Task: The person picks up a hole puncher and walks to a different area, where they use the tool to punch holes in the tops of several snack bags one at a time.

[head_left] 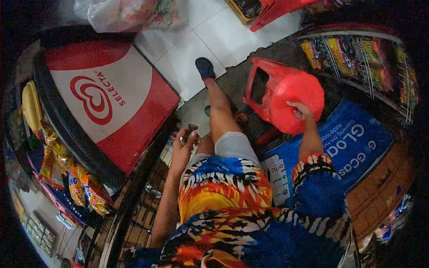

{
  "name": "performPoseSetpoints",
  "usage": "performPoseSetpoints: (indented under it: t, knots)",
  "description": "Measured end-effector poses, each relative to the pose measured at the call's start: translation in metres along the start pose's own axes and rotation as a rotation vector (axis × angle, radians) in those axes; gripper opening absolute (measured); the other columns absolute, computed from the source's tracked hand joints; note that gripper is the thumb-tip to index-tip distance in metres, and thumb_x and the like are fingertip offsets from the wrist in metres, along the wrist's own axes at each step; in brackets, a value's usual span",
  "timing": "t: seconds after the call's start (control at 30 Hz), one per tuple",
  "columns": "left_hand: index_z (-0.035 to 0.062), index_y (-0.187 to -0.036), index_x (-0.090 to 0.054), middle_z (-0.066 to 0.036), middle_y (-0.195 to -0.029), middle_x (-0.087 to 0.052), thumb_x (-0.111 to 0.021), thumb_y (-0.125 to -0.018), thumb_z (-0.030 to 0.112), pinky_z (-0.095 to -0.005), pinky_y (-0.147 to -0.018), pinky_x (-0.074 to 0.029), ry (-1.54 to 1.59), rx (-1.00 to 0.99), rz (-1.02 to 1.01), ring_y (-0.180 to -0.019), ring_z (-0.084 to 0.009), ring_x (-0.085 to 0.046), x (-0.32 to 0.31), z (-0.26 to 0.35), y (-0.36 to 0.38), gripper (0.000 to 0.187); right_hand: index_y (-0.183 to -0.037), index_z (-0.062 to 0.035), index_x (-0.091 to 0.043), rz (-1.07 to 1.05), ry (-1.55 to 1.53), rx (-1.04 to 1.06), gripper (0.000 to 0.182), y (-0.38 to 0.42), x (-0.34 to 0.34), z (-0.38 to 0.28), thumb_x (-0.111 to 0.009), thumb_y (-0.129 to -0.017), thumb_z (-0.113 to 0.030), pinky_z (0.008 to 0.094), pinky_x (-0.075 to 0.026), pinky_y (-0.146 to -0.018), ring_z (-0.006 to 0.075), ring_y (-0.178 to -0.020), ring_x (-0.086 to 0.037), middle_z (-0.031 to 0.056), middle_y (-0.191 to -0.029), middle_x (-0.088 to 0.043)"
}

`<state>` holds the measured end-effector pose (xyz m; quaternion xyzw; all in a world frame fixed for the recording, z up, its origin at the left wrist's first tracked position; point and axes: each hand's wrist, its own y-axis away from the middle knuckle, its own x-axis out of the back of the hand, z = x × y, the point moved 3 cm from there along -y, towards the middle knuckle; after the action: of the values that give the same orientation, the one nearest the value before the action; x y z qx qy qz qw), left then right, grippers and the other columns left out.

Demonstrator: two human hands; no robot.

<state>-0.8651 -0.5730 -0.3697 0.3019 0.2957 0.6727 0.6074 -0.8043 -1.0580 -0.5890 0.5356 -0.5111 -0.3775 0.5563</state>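
My right hand point(301, 110) grips the round seat of a red plastic stool point(286, 91), the fingers through or over a spot near its middle. The stool is tilted, its legs pointing to the upper left. My left hand point(184, 138) hangs beside my left thigh with its fingers curled around a small shiny metallic item point(191, 127) that is too small to name. The stool is to the right of my bare legs, and a dark shoe point(205, 68) is on the foot stretched forward.
At the left stands a red and white freezer point(100, 96) with snack packs point(73, 176) beside it. Racks of snacks point(344, 56) are at the upper right, above a blue sign point(333, 143). A plastic bag point(129, 15) lies ahead, by the tiled floor point(178, 58).
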Motion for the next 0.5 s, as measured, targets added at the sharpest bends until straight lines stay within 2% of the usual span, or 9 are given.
performPoseSetpoints:
  t: [0.03, 0.17, 0.3, 0.37, 0.5]
  knots:
    - [0.0013, -0.109, -0.054, -0.003, -0.082, -0.057, -0.051, -0.092, 0.015, -0.0242, -0.07, -0.04, 0.069, 0.015, -0.003, -0.075, -0.0102, -0.049, 0.0, -0.007, -0.001, 0.022, -0.083, -0.0148, -0.056, -0.012, 0.076, -0.09, 0.039, 0.002, 0.002, 0.001, -0.08, -0.064, -0.038, 0.0193, -0.034, -0.037, 0.0071, -0.039, -0.037, -0.0053, -0.057, -0.046]
    - [0.0007, -0.108, -0.055, -0.003, -0.084, -0.056, -0.051, -0.092, 0.015, -0.0238, -0.072, -0.041, 0.02, 0.029, -0.022, -0.076, -0.0095, -0.05, 0.0, -0.018, -0.002, 0.022, -0.076, -0.0171, -0.053, 0.048, 0.02, -0.045, 0.034, 0.001, 0.0, 0.004, -0.079, -0.066, -0.037, 0.0192, -0.029, -0.035, 0.0067, -0.037, -0.035, -0.0075, -0.05, -0.039]
    - [-0.0009, -0.11, -0.053, -0.004, -0.084, -0.056, -0.051, -0.092, 0.016, -0.0243, -0.069, -0.042, -0.067, -0.045, -0.007, -0.073, -0.0101, -0.051, 0.01, -0.013, 0.004, 0.025, -0.07, -0.0194, -0.045, -0.134, -0.019, -0.058, 0.036, -0.003, 0.002, 0.0, -0.076, -0.07, -0.037, 0.0208, -0.025, -0.033, 0.0061, -0.035, -0.031, -0.0084, -0.047, -0.035]
    - [-0.0008, -0.109, -0.053, -0.004, -0.083, -0.057, -0.051, -0.092, 0.016, -0.0247, -0.068, -0.042, -0.016, -0.07, 0.025, -0.073, -0.0109, -0.051, 0.018, -0.01, 0.007, 0.024, -0.069, -0.0199, -0.042, -0.219, 0.009, -0.083, 0.037, 0.002, -0.008, -0.016, -0.075, -0.071, -0.037, 0.0212, -0.024, -0.033, 0.0057, -0.035, -0.03, -0.0084, -0.046, -0.034]
    - [-0.0011, -0.109, -0.052, -0.005, -0.083, -0.056, -0.051, -0.092, 0.017, -0.0254, -0.068, -0.042, 0.037, -0.112, 0.099, -0.074, -0.0116, -0.05, 0.032, -0.014, 0.022, 0.025, -0.065, -0.0206, -0.039, -0.155, 0.057, 0.022, 0.039, 0.028, -0.017, -0.061, -0.072, -0.075, -0.039, 0.0223, -0.022, -0.032, 0.0052, -0.033, -0.028, -0.0076, -0.044, -0.033]
